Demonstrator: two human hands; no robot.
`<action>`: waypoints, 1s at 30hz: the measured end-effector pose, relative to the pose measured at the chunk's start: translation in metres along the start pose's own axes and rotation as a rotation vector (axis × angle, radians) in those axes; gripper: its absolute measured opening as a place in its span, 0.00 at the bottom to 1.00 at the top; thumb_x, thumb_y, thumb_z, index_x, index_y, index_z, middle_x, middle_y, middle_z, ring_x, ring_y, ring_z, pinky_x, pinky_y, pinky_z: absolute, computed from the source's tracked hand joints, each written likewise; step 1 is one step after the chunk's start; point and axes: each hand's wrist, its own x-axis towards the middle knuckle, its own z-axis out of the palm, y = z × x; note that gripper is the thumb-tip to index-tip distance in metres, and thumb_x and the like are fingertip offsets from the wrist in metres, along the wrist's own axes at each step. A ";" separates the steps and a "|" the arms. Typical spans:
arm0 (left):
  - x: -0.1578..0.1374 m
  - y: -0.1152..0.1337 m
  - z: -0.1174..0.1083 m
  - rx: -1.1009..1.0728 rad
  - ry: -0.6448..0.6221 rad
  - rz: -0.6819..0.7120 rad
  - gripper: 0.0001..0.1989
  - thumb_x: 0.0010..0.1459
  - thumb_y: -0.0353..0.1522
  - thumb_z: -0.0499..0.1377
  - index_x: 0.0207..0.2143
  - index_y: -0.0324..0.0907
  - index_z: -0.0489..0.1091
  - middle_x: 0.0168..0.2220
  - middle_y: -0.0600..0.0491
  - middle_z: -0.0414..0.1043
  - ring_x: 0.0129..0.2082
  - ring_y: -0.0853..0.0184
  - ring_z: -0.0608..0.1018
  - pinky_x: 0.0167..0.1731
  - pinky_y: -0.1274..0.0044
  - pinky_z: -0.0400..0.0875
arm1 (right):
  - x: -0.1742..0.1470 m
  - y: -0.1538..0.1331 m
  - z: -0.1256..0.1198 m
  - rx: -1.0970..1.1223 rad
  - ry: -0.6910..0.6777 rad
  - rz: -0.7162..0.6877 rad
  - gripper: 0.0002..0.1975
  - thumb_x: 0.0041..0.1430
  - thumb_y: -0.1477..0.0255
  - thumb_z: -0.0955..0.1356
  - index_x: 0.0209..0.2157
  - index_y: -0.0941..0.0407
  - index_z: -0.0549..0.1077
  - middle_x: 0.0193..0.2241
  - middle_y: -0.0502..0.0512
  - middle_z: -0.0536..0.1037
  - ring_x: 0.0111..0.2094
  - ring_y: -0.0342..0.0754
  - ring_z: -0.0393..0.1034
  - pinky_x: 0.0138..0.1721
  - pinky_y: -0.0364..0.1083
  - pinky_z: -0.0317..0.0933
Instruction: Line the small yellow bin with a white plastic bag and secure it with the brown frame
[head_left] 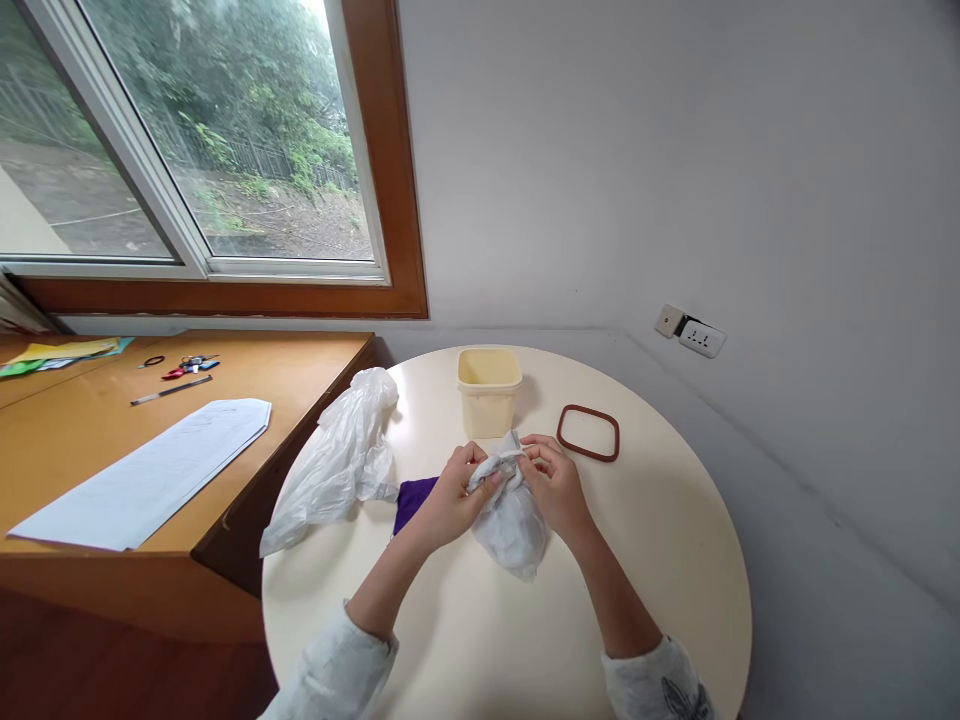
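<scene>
Both my hands grip the gathered top of a small white plastic bag [511, 530], whose rounded lower part hangs toward me over the table. My left hand [459, 492] pinches the twisted neck from the left, its fingers closed. From the other side my right hand [555, 482] has its thumb and fingers closed on the same bunched plastic. What the bag contains cannot be made out. Just beyond stands an open, pale yellow square tub [489, 405]. A purple cloth [412, 502] lies partly hidden behind my left hand.
A crumpled white plastic bag [349, 455] lies at the left of the round table [660, 580]. A brown rounded frame [589, 433] rests at the right. The wooden desk [300, 365] alongside holds papers [150, 475], a pen [171, 390] and keys [193, 366]. A wall stands behind.
</scene>
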 end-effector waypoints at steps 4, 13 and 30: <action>0.002 0.003 0.001 0.108 0.038 -0.080 0.14 0.57 0.38 0.52 0.22 0.41 0.64 0.29 0.53 0.58 0.33 0.66 0.66 0.30 0.76 0.63 | -0.003 -0.003 0.001 0.010 -0.026 -0.040 0.06 0.52 0.70 0.64 0.24 0.56 0.67 0.41 0.56 0.69 0.44 0.49 0.64 0.39 0.45 0.60; 0.000 -0.005 0.000 0.641 0.009 0.289 0.13 0.47 0.18 0.46 0.28 0.40 0.64 0.29 0.53 0.60 0.30 0.67 0.62 0.33 0.73 0.58 | -0.006 -0.004 0.002 -0.132 -0.062 -0.081 0.15 0.53 0.74 0.61 0.44 0.53 0.68 0.36 0.54 0.71 0.34 0.46 0.64 0.35 0.45 0.60; -0.003 -0.028 0.028 0.001 0.220 0.169 0.15 0.51 0.21 0.46 0.33 0.41 0.70 0.30 0.52 0.57 0.32 0.68 0.64 0.32 0.76 0.61 | -0.006 0.000 0.005 0.579 -0.015 0.386 0.08 0.45 0.70 0.64 0.18 0.56 0.61 0.17 0.44 0.55 0.20 0.39 0.48 0.21 0.41 0.45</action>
